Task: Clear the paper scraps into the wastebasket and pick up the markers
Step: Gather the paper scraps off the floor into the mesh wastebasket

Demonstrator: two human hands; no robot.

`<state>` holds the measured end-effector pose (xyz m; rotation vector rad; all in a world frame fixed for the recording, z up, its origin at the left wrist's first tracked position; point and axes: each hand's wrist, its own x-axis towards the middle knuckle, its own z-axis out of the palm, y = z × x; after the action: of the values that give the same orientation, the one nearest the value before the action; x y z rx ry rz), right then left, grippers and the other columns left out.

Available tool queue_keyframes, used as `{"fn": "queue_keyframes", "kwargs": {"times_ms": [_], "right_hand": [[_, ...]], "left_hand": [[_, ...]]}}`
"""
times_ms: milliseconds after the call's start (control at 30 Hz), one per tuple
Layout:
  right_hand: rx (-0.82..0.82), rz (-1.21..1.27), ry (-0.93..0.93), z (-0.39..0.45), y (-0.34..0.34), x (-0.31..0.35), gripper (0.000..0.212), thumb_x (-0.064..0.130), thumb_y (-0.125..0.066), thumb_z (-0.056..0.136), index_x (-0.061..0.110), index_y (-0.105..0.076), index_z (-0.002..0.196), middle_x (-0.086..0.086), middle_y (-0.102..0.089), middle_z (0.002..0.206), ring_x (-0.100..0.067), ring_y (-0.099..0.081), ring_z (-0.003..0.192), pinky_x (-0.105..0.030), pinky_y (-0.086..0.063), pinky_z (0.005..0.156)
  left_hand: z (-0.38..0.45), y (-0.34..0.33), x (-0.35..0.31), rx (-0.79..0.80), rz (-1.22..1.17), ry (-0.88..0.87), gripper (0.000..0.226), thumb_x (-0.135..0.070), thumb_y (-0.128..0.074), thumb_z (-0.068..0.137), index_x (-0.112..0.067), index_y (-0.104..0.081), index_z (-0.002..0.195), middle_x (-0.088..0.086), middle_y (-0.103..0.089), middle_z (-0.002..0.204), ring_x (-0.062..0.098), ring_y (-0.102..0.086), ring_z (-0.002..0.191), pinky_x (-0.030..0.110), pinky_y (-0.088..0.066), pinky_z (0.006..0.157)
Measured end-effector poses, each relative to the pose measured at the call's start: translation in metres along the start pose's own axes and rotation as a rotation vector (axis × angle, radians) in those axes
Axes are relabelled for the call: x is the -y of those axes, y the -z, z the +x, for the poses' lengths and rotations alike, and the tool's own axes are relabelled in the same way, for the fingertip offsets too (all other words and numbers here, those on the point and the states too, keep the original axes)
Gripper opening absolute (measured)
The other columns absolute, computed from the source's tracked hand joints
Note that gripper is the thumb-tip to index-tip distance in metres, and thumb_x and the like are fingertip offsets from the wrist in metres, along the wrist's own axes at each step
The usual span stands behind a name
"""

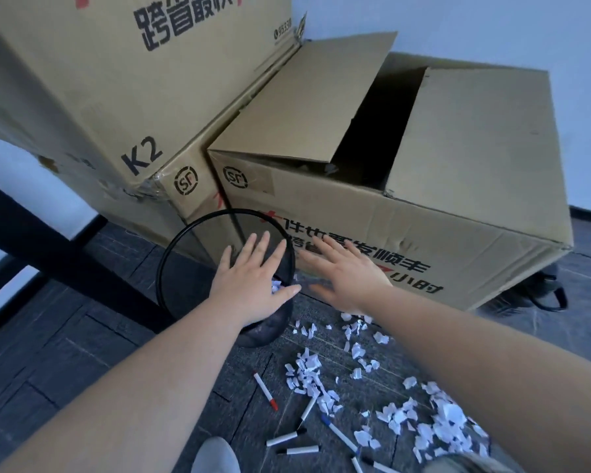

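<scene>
Seven markers lie on the dark floor close to the person: a red-capped marker [265,390], a blue-capped marker [340,432], and five more with black ends near them [285,438]. Many white paper scraps [437,421] are spread to the right of the markers, too many to count. Farther out, one black mesh wastebasket [188,268] stands with some scraps inside. The left hand [253,285] is over its rim, fingers spread flat. The right hand [345,274] is just beside the basket, fingers spread too, holding nothing. Behind stand two big cardboard boxes [423,233].
</scene>
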<state>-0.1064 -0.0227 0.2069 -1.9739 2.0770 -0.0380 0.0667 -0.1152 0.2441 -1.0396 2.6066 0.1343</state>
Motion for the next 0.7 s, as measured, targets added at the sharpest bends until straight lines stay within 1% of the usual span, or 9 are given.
{"fn": "queue_keyframes", "kwargs": {"times_ms": [200,300,400,500,600,700], "right_hand": [[0.076,0.010,-0.110,-0.065,-0.024,-0.057,0.065,0.055,-0.033,0.094,0.039,0.002,0.146,0.003,0.011,0.157,-0.017,0.009,0.144,-0.044,0.002,0.117],[0.082,0.032,-0.153,-0.093,-0.045,-0.077,0.064,0.055,-0.031,0.094,0.040,0.002,0.147,0.000,0.008,0.158,-0.018,0.008,0.144,-0.045,0.002,0.117],[0.099,0.068,-0.204,-0.116,-0.065,-0.092,0.063,0.056,-0.030,0.094,0.040,0.001,0.147,0.000,0.006,0.158,-0.018,0.008,0.144,-0.044,0.003,0.117],[0.159,0.106,-0.253,-0.135,-0.090,-0.104,0.065,0.060,-0.029,0.092,0.039,0.000,0.147,0.001,0.008,0.158,-0.019,0.008,0.144,-0.043,0.004,0.117],[0.230,0.112,-0.270,-0.152,-0.123,-0.113,0.070,0.064,-0.032,0.089,0.042,0.004,0.146,0.002,0.008,0.158,-0.020,0.008,0.144,-0.047,0.003,0.117],[0.251,0.122,-0.292,-0.162,-0.156,-0.116,0.072,0.069,-0.028,0.086,0.045,0.005,0.144,0.004,0.009,0.158,-0.021,0.009,0.144,-0.048,0.007,0.115]], "left_hand": [[0.008,-0.011,-0.074,0.056,0.040,-0.147,0.082,-0.076,-0.015,0.082,-0.034,0.018,0.144,-0.003,0.023,0.155,0.017,0.019,0.143,0.049,0.002,0.117],[0.010,-0.023,-0.104,0.117,0.047,-0.197,0.080,-0.076,-0.015,0.083,-0.035,0.015,0.145,-0.004,0.024,0.155,0.017,0.018,0.143,0.048,0.002,0.117],[0.014,-0.041,-0.123,0.174,0.053,-0.228,0.079,-0.075,-0.016,0.083,-0.036,0.014,0.145,-0.005,0.023,0.155,0.017,0.018,0.143,0.049,0.004,0.116],[0.022,-0.065,-0.137,0.219,0.035,-0.247,0.079,-0.075,-0.019,0.083,-0.038,0.014,0.145,-0.006,0.023,0.155,0.016,0.018,0.143,0.049,0.004,0.115],[0.025,-0.094,-0.150,0.290,0.021,-0.263,0.080,-0.076,-0.019,0.082,-0.039,0.015,0.144,-0.007,0.024,0.154,0.016,0.021,0.142,0.050,0.003,0.116],[0.028,-0.123,-0.161,0.330,0.029,-0.296,0.082,-0.077,-0.019,0.081,-0.038,0.017,0.144,-0.006,0.025,0.154,0.016,0.022,0.142,0.050,0.005,0.114]]}}
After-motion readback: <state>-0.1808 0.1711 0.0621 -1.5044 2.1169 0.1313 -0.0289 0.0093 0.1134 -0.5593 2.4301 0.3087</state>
